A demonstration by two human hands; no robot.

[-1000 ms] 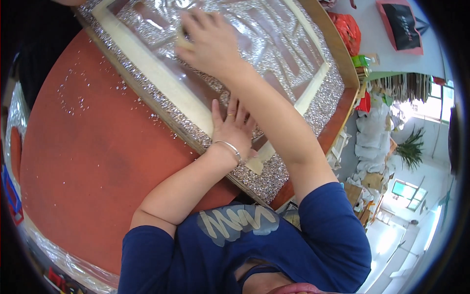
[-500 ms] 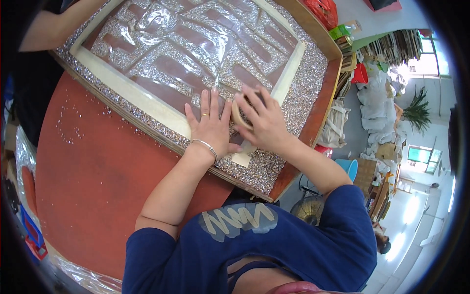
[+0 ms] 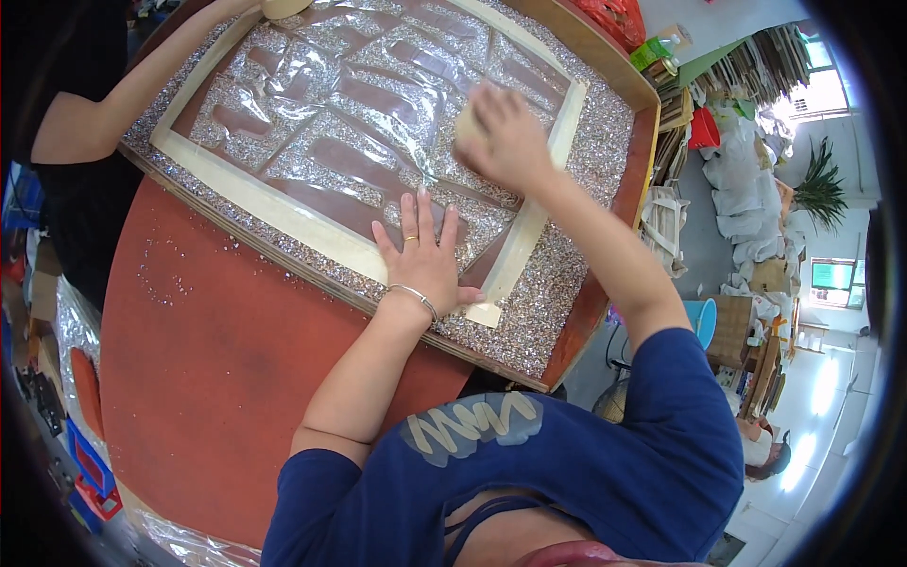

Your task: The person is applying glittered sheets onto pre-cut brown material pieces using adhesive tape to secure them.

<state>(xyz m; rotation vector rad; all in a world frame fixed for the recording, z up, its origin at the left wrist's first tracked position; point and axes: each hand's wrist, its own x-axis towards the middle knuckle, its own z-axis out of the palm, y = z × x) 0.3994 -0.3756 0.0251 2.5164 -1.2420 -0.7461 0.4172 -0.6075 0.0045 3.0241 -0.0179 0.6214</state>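
Observation:
My left hand (image 3: pixel 422 257) lies flat with fingers spread on a clear plastic sheet (image 3: pixel 364 142), near the corner of its taped border. The shiny sheet is wrinkled and covers brownish cut-out shapes amid glittering chips. Cream masking tape (image 3: pixel 274 213) runs along its edges, with a loose-looking end (image 3: pixel 484 315) beside my left thumb. Smeared by motion, my right hand (image 3: pixel 510 142) is over the sheet's right part, its fingers closed round a beige roll of tape (image 3: pixel 468 130). Whether the roll touches the sheet is hard to tell.
A wooden-rimmed tray (image 3: pixel 645 142) full of glittering chips surrounds the sheet and rests on a reddish-brown table (image 3: pixel 236 359) with scattered chips. Another person's arm (image 3: pixel 142 99) reaches in at upper left, near another beige roll (image 3: pixel 283 8). A blue bucket (image 3: pixel 701 319) stands at right.
My right hand has moved up and away from my left hand, taking the roll along the sheet. My left hand stays flat near the corner. The other person's arm reaches further over the tray.

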